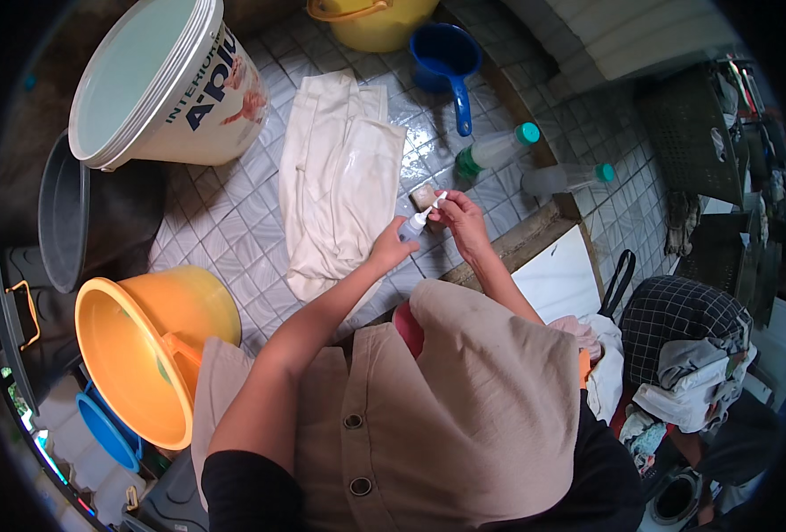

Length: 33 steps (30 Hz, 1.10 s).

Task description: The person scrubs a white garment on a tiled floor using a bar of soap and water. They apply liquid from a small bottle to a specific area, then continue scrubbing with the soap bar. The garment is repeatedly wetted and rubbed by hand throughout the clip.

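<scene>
My left hand (395, 245) is closed around a small plastic squeeze bottle (411, 228) with a white nozzle. At the nozzle's tip, the fingers of my right hand (459, 216) pinch a small white cap (438, 199); whether cap and nozzle touch is unclear. A cream cloth garment (339, 179) lies folded on the wet tiled floor, left of both hands. Just behind my right fingers a pale block (423, 197) rests on the tiles.
A large white bucket (233, 126) stands upper left, an orange tub (223, 309) lower left. A blue dipper (460, 100), yellow bucket (386, 30) and two plastic bottles (496, 151) are beyond my hands. A person's arm (689, 449) shows lower right, near piled clothes (685, 392).
</scene>
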Each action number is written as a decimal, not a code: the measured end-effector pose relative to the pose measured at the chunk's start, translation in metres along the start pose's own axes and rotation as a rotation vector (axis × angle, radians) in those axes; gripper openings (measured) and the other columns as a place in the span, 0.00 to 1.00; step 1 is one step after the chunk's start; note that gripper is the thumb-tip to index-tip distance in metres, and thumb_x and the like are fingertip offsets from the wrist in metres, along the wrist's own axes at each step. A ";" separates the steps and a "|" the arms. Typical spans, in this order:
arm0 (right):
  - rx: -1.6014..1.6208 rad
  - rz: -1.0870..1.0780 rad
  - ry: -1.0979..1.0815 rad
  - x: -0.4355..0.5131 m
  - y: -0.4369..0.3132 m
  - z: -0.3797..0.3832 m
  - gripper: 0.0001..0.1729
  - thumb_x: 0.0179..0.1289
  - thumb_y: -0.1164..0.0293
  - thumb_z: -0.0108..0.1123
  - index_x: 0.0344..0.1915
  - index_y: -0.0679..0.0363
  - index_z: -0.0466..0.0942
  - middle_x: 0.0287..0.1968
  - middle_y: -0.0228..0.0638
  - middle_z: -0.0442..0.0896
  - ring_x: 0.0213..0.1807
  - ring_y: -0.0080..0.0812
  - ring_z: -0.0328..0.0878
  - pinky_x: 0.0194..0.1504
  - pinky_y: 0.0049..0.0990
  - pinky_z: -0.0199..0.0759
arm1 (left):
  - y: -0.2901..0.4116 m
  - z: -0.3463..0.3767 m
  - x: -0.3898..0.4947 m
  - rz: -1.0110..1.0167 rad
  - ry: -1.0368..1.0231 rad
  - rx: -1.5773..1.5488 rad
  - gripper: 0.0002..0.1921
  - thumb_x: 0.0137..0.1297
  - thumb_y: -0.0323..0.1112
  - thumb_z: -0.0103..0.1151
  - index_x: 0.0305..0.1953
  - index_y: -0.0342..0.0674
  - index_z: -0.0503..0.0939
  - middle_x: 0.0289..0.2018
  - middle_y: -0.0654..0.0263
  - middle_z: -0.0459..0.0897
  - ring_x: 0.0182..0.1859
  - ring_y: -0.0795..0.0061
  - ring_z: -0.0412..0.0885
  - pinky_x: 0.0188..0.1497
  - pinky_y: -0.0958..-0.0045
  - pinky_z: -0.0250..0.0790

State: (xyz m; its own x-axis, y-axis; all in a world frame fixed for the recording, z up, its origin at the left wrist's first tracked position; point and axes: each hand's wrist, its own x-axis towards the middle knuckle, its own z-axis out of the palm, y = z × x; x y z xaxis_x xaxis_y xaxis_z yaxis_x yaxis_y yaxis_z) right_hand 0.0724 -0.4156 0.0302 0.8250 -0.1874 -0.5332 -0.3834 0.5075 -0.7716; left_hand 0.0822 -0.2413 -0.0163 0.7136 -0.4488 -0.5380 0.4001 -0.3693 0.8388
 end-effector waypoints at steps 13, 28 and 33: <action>-1.005 -0.054 -0.154 0.006 0.006 -0.007 0.15 0.59 0.63 0.65 0.33 0.66 0.78 0.25 0.39 0.78 0.30 0.34 0.78 0.33 0.31 0.70 | -0.017 -0.003 0.007 0.112 -0.043 0.045 0.26 0.47 0.32 0.63 0.51 0.39 0.71 0.36 0.61 0.79 0.39 0.71 0.77 0.44 0.70 0.70; -1.272 -0.189 -0.331 -0.052 -0.015 -0.001 0.13 0.69 0.64 0.51 0.41 0.64 0.71 0.30 0.56 0.78 0.37 0.61 0.74 0.36 0.46 0.66 | 0.004 -0.028 0.023 0.248 -0.425 0.492 0.24 0.43 0.28 0.60 0.47 0.43 0.76 0.36 0.56 0.80 0.42 0.56 0.79 0.44 0.62 0.70; -1.114 -0.067 -0.116 -0.047 0.017 -0.027 0.16 0.69 0.60 0.52 0.44 0.64 0.72 0.25 0.51 0.77 0.32 0.51 0.78 0.35 0.43 0.67 | 0.024 -0.012 0.013 0.336 -0.197 0.786 0.26 0.44 0.29 0.59 0.50 0.45 0.74 0.43 0.56 0.77 0.48 0.49 0.74 0.47 0.56 0.69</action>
State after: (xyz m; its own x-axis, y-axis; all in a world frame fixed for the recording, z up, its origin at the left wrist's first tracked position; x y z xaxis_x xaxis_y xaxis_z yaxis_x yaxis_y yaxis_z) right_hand 0.0162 -0.4204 0.0325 0.8691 -0.0775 -0.4885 -0.4466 -0.5474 -0.7077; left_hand 0.1083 -0.2459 -0.0027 0.5814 -0.7401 -0.3380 -0.3772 -0.6133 0.6940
